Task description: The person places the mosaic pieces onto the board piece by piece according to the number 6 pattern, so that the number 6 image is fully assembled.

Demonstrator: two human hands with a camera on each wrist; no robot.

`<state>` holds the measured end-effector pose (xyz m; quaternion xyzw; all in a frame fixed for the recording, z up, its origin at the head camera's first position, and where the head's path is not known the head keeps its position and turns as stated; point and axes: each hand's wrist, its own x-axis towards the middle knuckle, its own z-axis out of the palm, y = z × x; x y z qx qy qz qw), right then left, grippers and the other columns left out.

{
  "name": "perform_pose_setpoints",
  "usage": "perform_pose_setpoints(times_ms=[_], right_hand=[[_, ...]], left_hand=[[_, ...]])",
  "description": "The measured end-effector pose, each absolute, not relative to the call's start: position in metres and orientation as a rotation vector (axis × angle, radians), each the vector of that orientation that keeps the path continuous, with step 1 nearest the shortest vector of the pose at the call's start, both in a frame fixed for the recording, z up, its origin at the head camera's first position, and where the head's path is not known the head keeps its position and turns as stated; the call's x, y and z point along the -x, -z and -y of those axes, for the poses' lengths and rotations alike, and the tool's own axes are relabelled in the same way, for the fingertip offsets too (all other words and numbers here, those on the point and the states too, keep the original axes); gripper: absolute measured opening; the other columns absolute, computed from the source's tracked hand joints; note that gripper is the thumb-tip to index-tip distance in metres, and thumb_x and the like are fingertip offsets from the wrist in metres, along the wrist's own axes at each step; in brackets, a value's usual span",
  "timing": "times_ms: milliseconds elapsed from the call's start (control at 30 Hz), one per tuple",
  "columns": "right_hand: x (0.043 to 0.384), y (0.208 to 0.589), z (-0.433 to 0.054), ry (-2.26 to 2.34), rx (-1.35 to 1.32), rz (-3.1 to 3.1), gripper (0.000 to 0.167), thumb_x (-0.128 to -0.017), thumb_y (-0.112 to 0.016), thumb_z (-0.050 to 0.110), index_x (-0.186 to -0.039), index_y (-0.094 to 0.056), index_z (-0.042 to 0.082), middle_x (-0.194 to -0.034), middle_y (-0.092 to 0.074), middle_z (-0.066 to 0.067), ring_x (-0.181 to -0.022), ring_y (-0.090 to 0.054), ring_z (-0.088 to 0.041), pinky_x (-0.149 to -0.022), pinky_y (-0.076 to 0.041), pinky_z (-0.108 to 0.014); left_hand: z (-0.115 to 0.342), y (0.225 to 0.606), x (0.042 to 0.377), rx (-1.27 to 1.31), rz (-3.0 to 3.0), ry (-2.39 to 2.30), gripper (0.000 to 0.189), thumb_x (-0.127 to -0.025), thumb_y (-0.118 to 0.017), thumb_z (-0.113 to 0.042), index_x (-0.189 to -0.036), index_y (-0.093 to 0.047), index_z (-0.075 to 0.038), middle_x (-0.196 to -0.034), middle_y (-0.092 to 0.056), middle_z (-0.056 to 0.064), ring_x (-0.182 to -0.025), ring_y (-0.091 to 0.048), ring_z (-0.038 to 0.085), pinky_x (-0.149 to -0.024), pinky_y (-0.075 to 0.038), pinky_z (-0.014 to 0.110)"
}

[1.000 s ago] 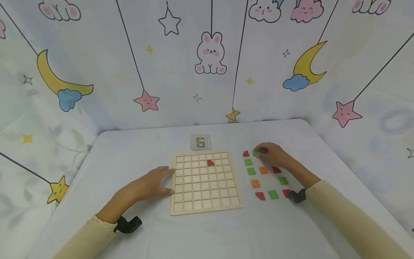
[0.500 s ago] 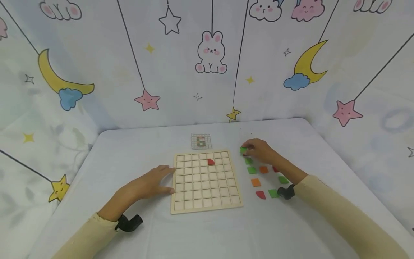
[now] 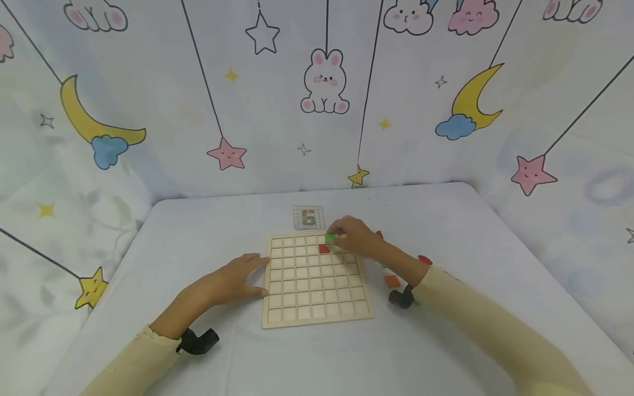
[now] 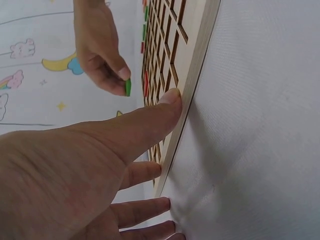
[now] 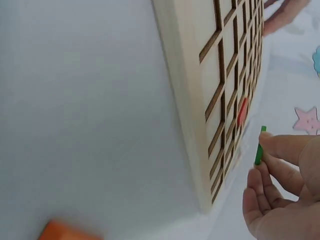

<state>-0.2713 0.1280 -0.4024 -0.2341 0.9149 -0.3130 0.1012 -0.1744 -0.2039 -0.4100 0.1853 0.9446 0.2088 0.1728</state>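
My right hand (image 3: 360, 237) pinches a green square tile (image 5: 260, 150) between thumb and fingertips, over the far part of a wooden grid board (image 3: 303, 298). Right by that tile, a red quarter-circle tile (image 3: 323, 249) lies in one of the grid's cells. Along the board's left edge rests my left hand (image 3: 230, 283), its fingers extended. The left wrist view shows the thumb tip on the board's rim, the other fingers spread beside it.
Behind the board lies a small gridded card (image 3: 309, 218) with a coloured figure like a 6. To the right are loose tiles, among them an orange square (image 3: 392, 281) and a red one (image 3: 425, 259); the right forearm hides several. A patterned cloth (image 3: 277, 110) hangs behind the table.
My right hand has carried the green tile leftward from among the loose tiles to above the board's far side. My left hand stays at the left edge.
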Motion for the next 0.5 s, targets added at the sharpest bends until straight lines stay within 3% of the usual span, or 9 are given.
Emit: perform_pose_setpoints(times_ms=[500], right_hand=[[0.263,0.414,-0.087,0.835,0.890,-2.694,0.017,-0.099,-0.071,0.005,-0.115,-0.074,-0.002,-0.111,-0.065,-0.014,-0.100,-0.061,-0.023,-0.088,-0.057,-0.036]], left_hand=[[0.204,0.411,0.175,-0.522,-2.687,-0.589,0.081,-0.096,-0.077,-0.043,-0.161,-0.043,-0.009,-0.164,-0.037,0.028,-0.153,-0.036,0.047,-0.122,-0.034,0.064]])
